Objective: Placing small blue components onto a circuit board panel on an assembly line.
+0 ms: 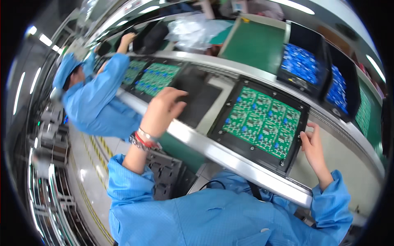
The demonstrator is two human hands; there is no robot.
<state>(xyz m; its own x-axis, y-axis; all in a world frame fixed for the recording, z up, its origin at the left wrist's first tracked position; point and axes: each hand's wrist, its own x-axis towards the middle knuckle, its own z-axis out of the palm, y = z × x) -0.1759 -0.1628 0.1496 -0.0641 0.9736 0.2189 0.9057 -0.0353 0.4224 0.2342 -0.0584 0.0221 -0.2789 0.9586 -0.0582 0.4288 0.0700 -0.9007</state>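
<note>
A black frame holding a green panel of circuit boards with small blue parts lies on the line in front of me. My right hand is at its right edge, fingers loosely bent and apart, the fingertips touching or very near the rim. Off to the left, my left hand is raised with its fingers curved and apart, and nothing shows in it. Beside that hand is a dark flat piece, blurred, so its kind is unclear. Bracelets circle my left wrist.
Black bins of blue parts stand at the back right, beside a green tray surface. Clear plastic bags lie at the back. A co-worker in blue works on the left near more board panels. A metal rail runs along the front.
</note>
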